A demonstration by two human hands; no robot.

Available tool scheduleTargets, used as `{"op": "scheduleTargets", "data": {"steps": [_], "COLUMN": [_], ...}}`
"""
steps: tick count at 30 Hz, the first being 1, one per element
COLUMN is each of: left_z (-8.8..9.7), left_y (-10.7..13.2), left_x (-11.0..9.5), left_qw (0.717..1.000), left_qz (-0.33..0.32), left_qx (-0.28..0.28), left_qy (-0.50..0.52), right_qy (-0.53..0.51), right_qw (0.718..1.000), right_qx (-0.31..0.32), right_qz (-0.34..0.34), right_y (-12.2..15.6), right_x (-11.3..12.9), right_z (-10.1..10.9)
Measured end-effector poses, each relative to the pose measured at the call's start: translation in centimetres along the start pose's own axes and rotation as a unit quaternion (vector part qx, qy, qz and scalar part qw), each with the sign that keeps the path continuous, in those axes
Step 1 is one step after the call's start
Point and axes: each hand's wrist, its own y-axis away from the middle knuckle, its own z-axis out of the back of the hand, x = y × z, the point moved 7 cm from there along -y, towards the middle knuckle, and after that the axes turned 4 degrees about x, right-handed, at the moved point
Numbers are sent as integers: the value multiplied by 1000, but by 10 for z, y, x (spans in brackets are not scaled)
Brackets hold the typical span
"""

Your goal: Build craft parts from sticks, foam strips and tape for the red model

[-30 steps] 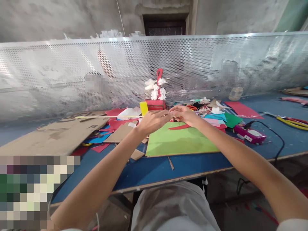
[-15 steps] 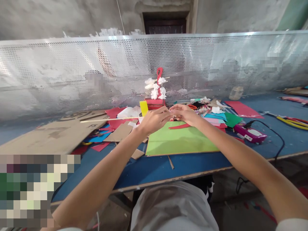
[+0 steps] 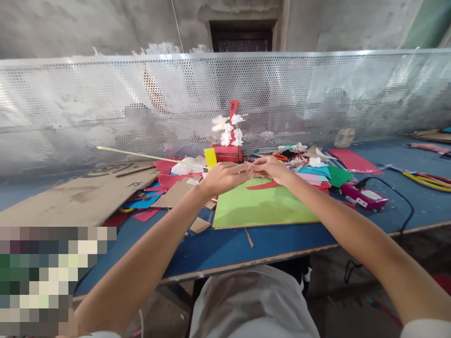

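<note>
Grey wall (image 3: 88, 28), perforated metal screen (image 3: 299, 94)

passable: over green sheet (image 3: 264, 206) | obstacles: pale stick (image 3: 151, 157), red box (image 3: 227, 153) behind

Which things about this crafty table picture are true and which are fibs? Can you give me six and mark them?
1. A thin pale stick points out to the left of the left hand. True.
2. The right hand is far away from the left hand. False: the two are close together.
3. A red strip lies on the light green sheet. True.
4. The gadget with the black cord is white all over. False: it is mostly purple.
5. White puffs sit around the red looped piece. True.
6. The yellow-handled tool lies left of the green sheet. False: it lies to the right.
</note>
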Motion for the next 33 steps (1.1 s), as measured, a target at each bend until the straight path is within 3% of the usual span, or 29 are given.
{"op": "scheduleTargets", "data": {"steps": [3, 10, 16, 23, 33], "left_z": [-1, 2, 8, 4, 0], "left_y": [2, 4, 0, -1, -1], "left_x": [2, 6, -4, -4, -2], "left_qw": [1000, 998, 999, 999, 999], "left_qz": [-3, 8, -11, -14, 0], "left_qx": [-10, -34, -37, -11, 3], "left_qy": [-3, 45, 29, 37, 41], "right_qy": [27, -58, 68, 143, 168], "right_qw": [999, 991, 996, 986, 982], "right_qx": [26, 118, 55, 69, 78], "right_qz": [18, -14, 21, 52, 47], "right_y": [1, 9, 8, 2, -1], "right_x": [2, 7, 15, 14, 15], "right_z": [-2, -8, 1, -2, -4]}}
